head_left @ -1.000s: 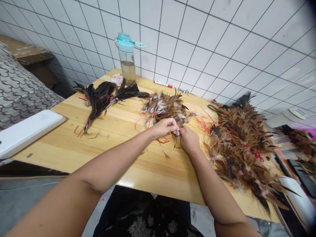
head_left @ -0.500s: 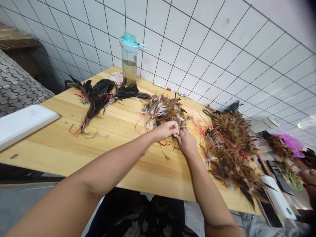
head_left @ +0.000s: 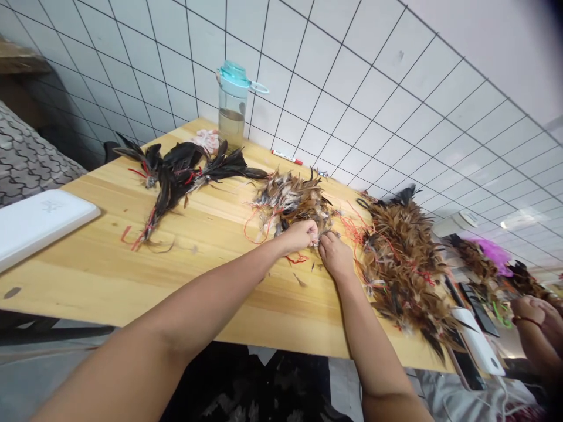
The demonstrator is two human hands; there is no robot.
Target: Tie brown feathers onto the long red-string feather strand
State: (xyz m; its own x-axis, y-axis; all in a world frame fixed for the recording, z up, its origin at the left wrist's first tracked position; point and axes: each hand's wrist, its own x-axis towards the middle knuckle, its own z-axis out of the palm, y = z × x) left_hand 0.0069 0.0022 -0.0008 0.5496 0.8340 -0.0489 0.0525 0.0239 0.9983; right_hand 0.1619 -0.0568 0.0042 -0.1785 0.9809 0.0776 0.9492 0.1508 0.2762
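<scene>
My left hand [head_left: 301,235] is closed, its fingertips pinched together at the front edge of a pile of brown and whitish feathers [head_left: 295,196]. What it pinches is too small to make out. Close beside it, my right hand [head_left: 336,254] is closed too, its fingers on a small greyish feather by the same pile. The fingertips of both hands nearly meet. Red string [head_left: 298,258] lies on the table just below my left hand, and more red string [head_left: 352,228] tangles to the right of the pile.
Black feather bundles tied in red [head_left: 169,176] lie left on the wooden table [head_left: 211,234]. Behind stand a water bottle [head_left: 231,105] and a red-and-white marker [head_left: 286,157]. A large brown feather heap [head_left: 407,252], phones and a white device [head_left: 478,341] lie right, near another person's hands [head_left: 530,319].
The view has shifted slightly, bringing more of the other person's hands in at the right. My hands stay together at the pile, their fingertips slightly farther apart.
</scene>
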